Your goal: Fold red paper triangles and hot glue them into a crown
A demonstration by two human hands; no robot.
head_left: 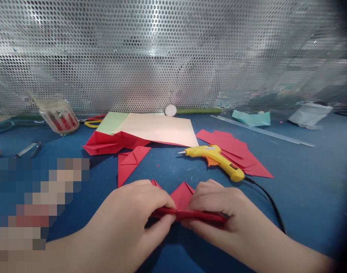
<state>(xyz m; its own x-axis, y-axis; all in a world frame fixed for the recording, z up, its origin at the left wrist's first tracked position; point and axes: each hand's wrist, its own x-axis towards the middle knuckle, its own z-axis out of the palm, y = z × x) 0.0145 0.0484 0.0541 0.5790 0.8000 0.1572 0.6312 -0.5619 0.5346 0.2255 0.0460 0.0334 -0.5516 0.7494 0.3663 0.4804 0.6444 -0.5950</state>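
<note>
I have both hands low down at the near side of the blue bench (312,182). My left hand (130,206) has its grip pinched on a folded red paper (182,197), with the thumb under and the fingers over the top. My right hand (219,203) pinches the same red paper in the same way, just beside the left one. The paper is right in front of me, between my two hands, and a pointy bit of it sticks up in the gap.

Just past my left hand lies a red triangle (130,163), made of folded paper too. Behind it is a bigger red folded piece (105,143), next to a cream sheet (159,127) and a pale green sheet (111,123).

Past my right hand I see a yellow glue gun (203,151). Its metal tip points to the left, and its black cord (271,201) runs down beside my right arm. The gun's handle lies over part of a spread pile of red sheets (233,146).

Far back on the left is a see-through jar (61,119) with red bits inside. A shiny wall (162,57) full of little holes stands behind everything.
</note>
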